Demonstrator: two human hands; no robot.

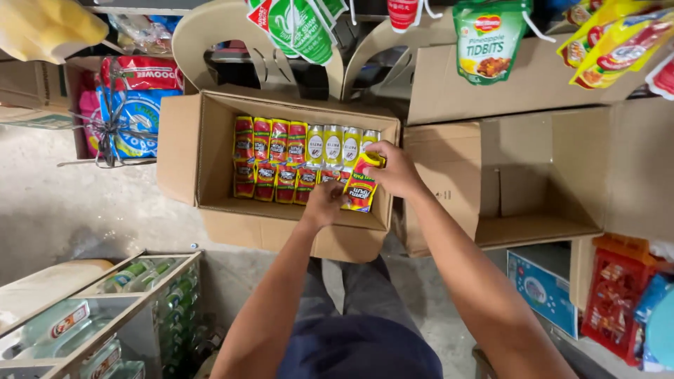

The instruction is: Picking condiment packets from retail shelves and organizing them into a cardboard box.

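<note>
Right hand (pixel 397 170) closed around a yellow-and-red sauce pouch (pixel 361 188), gripping near its yellow cap, held upright at the right end of the rows inside the open cardboard box (pixel 210 140). Left hand (pixel 324 202) curled just beside that pouch, fingertips down among the packed pouches; whether gripping anything, cannot tell. Red pouches (pixel 270 161) filling the left part of the rows, pale yellow-capped pouches (pixel 337 147) to the right. Empty open carton (pixel 533 175) just right of the box. Wooden crate of green bottles (pixel 133 309) lower left on the concrete floor (pixel 63 210). Hanging snack packets (pixel 488 38) above.
</note>
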